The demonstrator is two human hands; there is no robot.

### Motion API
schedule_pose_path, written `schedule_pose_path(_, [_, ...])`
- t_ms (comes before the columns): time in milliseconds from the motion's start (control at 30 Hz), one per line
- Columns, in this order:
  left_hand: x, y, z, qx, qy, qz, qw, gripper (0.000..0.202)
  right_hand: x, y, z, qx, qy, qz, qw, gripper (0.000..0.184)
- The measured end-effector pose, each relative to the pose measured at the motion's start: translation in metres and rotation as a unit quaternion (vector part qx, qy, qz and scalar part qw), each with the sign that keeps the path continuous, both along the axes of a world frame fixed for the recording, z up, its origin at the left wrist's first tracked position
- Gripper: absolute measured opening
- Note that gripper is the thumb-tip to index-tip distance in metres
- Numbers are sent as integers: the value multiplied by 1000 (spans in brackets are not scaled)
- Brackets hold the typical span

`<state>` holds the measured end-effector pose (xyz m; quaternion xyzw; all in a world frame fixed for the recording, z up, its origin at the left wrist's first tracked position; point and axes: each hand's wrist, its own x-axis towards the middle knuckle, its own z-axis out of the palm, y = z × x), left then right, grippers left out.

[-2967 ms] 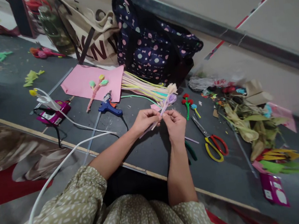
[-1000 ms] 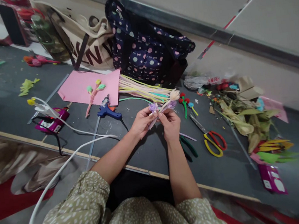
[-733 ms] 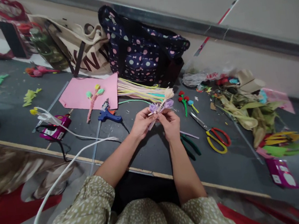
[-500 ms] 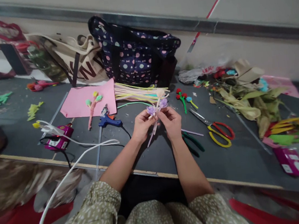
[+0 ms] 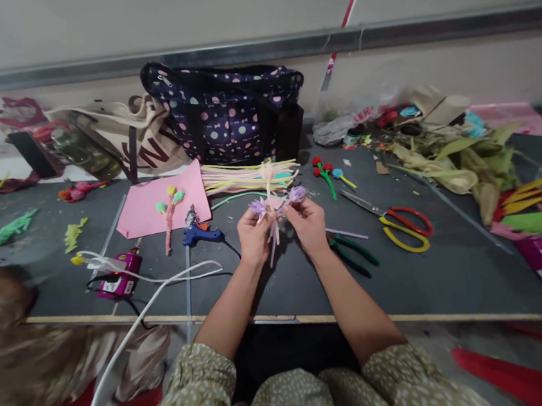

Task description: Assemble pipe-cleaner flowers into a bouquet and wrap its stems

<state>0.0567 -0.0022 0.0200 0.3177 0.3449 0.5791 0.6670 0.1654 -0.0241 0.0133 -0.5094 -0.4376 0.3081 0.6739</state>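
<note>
Both hands hold a small pipe-cleaner flower sprig [image 5: 273, 219] above the dark grey mat [image 5: 308, 283]. My left hand [image 5: 252, 236] pinches the stalk of the left purple bud [image 5: 258, 207]. My right hand [image 5: 308, 225] pinches the stalk of the right purple bud [image 5: 296, 193]. A cream bud [image 5: 267, 172] stands up between them, and the pink stem hangs down between my wrists. Fingers of both hands are curled closed on the sprig.
A bundle of pastel pipe cleaners [image 5: 243, 176] lies just beyond my hands. Blue glue gun [image 5: 199, 235], pink paper [image 5: 160, 200], green pliers [image 5: 354, 254], red-yellow scissors [image 5: 399, 225], dried husks [image 5: 455, 164], a dotted navy bag [image 5: 227, 111] and a canvas tote [image 5: 119, 141] lie around. Another person sits at left [image 5: 10, 347].
The view has swung level. My hands turned the sprig from slanted to upright, and the two purple buds now stand spread apart, one at each hand.
</note>
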Motion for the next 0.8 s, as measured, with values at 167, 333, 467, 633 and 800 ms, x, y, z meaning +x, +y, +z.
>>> schedule_pose_path(167, [-1,-1,-1,36,33,1,999,33,0,1,0,-5,1,-1,1000,20])
schedule_pose_path(333, [-2,-2,-5,78,48,-6,996,26,3,1,4,3,-21,24,999,17])
schedule_pose_path(467, [-3,0,-9,95,65,6,993,26,3,1,7,-7,-45,12,999,16])
schedule_pose_path(633, [-3,1,-10,125,73,14,989,25,3,-1,11,-3,-81,-1,997,13])
schedule_pose_path(800, [-3,-1,-7,151,72,8,986,21,3,-1,14,-4,-74,8,997,12])
